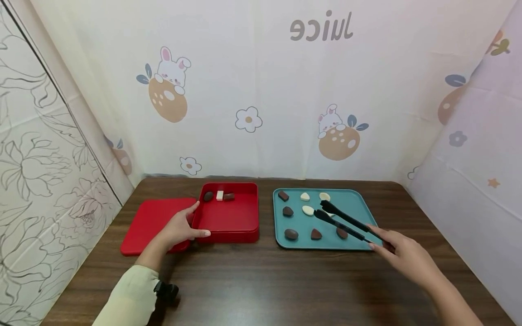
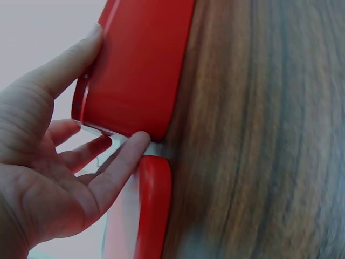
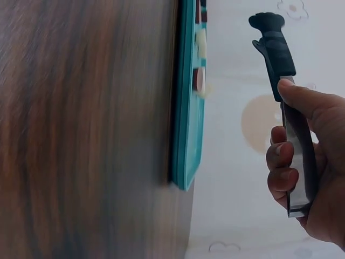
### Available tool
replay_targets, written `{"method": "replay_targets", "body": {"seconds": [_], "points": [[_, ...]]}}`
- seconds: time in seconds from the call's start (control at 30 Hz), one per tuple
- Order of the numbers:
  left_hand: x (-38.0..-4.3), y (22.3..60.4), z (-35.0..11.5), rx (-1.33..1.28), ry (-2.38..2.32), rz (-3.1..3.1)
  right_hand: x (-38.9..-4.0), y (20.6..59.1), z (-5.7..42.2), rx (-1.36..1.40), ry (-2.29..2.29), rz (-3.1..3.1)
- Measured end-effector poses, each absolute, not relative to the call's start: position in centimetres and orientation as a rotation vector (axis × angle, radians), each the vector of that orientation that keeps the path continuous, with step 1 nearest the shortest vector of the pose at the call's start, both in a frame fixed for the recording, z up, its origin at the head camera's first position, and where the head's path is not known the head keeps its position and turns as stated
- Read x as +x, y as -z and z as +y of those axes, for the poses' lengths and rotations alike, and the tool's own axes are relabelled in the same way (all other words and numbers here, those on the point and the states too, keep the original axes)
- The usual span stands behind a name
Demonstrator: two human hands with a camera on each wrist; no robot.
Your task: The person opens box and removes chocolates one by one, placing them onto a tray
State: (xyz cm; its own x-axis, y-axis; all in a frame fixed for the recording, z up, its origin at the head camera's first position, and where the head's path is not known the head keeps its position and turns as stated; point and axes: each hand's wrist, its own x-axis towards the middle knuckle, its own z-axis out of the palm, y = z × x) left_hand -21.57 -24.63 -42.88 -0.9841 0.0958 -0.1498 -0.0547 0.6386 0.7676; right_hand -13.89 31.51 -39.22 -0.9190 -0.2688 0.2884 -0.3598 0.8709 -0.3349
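Observation:
At the box's near left corner, my left hand (image 1: 181, 228) holds the open red box (image 1: 228, 217), thumb at the front and fingers along the left side. Inside the box, near its back wall, lie a dark oval chocolate (image 1: 208, 196), a white block (image 1: 219, 195) and a brown block (image 1: 229, 196). My right hand (image 1: 408, 253) grips black-tipped metal tongs (image 3: 296, 145). Their tips are apart, above the teal tray (image 1: 367, 208), with no piece between them. Several dark and white chocolates, among them a dark oval (image 1: 291, 234) and a white oval (image 1: 307, 210), lie on the tray.
A red lid (image 1: 151, 222) lies flat left of the box, close against it. Box, lid and tray stand on a dark wooden table (image 1: 261, 280). Behind it hangs a printed curtain (image 1: 277, 81), with more patterned cloth at both sides.

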Motion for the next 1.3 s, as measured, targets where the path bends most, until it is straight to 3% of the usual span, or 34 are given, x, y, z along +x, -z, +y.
{"method": "replay_targets", "body": {"seconds": [1.3], "points": [[-23.7, 40.0, -23.8, 0.024, -1.003, 2.632, -20.9, 36.0, 19.9, 0.788, -0.651, -2.883]]}}
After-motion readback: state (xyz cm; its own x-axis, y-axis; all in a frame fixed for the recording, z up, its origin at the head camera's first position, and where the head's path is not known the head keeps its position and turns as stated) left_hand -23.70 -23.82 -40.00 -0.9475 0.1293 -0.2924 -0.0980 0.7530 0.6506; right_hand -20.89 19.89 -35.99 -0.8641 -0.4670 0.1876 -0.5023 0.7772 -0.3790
